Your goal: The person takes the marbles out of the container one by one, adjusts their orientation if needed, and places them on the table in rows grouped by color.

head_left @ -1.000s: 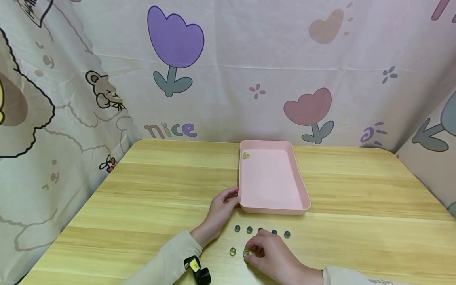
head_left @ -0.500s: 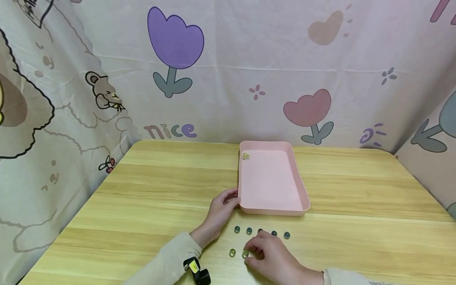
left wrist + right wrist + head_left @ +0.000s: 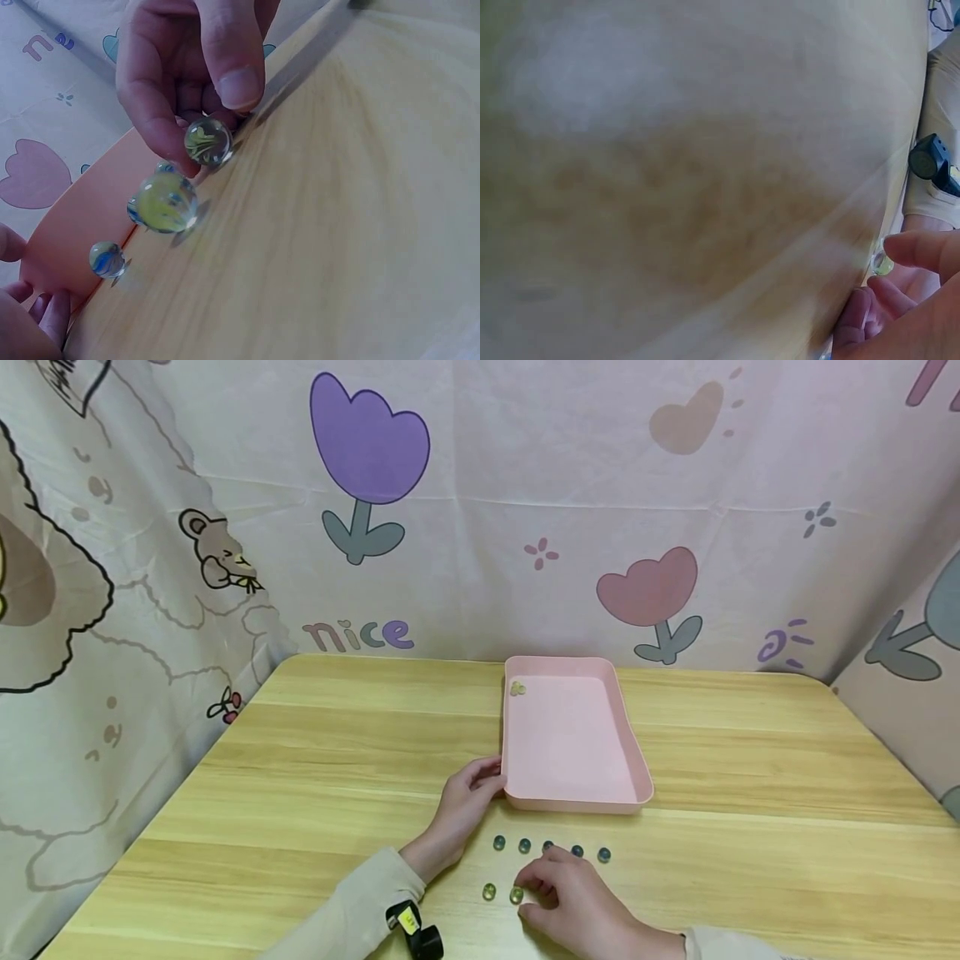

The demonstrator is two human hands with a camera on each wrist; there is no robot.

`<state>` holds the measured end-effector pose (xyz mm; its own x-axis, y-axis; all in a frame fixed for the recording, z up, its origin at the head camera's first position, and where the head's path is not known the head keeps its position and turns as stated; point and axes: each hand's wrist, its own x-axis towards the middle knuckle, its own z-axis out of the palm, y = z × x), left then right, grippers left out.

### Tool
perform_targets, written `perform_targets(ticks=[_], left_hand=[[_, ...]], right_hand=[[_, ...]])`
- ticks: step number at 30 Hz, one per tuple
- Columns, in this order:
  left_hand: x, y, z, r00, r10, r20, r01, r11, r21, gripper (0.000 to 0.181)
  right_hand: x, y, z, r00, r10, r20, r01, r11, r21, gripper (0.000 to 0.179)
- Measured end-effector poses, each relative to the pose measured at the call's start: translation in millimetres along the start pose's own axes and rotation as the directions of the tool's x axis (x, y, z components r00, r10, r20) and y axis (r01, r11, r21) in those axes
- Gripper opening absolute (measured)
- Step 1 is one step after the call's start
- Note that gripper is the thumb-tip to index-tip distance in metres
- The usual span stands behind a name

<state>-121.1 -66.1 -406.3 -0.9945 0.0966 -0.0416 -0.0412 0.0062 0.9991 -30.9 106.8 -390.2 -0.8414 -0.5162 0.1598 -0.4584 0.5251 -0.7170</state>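
My right hand is low over the table, with thumb and index fingertip on either side of a yellow-green marble. In the left wrist view, that marble has swirls inside and sits at the tabletop. Left of it lies a second yellow marble. Several blue-green marbles form a row just behind, one partly covered by the right hand. My left hand rests its fingers against the left outer wall of a pink tray. A small yellowish cluster lies in the tray's back left corner.
The wooden table runs back to a printed cloth, which also hangs at both sides. A black wrist camera is strapped over the left sleeve. Beyond the front marbles stands the tray's low front wall.
The right thumb has shifted slightly back from the yellow-green marble. Marbles, tray and left hand have stayed in place.
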Motion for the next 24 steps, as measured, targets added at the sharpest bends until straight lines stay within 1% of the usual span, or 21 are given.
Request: perform_targets(ticks=[4, 7, 14, 20, 24], left_hand=[[0.4, -0.1, -0.3, 1.000, -0.001, -0.004, 0.001, 1.000, -0.002, 0.038], [0.3, 0.1, -0.4, 1.000, 0.005, -0.004, -0.005, 1.000, -0.003, 0.038], [-1.4, 0.6, 0.0, 1.000, 0.024, 0.013, -0.024, 1.000, -0.007, 0.039], [-2.7, 2.6, -0.5, 1.000, 0.029, 0.010, -0.028, 1.000, -0.014, 0.040], [-2.3, 1.6, -0.1, 0.999, 0.030, 0.017, -0.029, 0.999, -0.021, 0.041]], right_hand=[[-0.5, 0.4, 0.1, 1.000, -0.018, -0.012, 0.018, 1.000, -0.012, 0.015], [-0.5, 0.2, -0.6, 1.000, -0.017, -0.007, 0.017, 1.000, -0.018, 0.017], [-2.3, -2.1, -5.9, 0.995, 0.072, 0.062, -0.073, 0.997, 0.016, 0.021], [-4.7, -5.0, -10.3, 0.993, 0.100, 0.070, -0.100, 0.995, -0.004, 0.024], [-9.5, -7.0, -17.0, 0.988, 0.117, 0.104, -0.115, 0.993, -0.021, 0.028]])
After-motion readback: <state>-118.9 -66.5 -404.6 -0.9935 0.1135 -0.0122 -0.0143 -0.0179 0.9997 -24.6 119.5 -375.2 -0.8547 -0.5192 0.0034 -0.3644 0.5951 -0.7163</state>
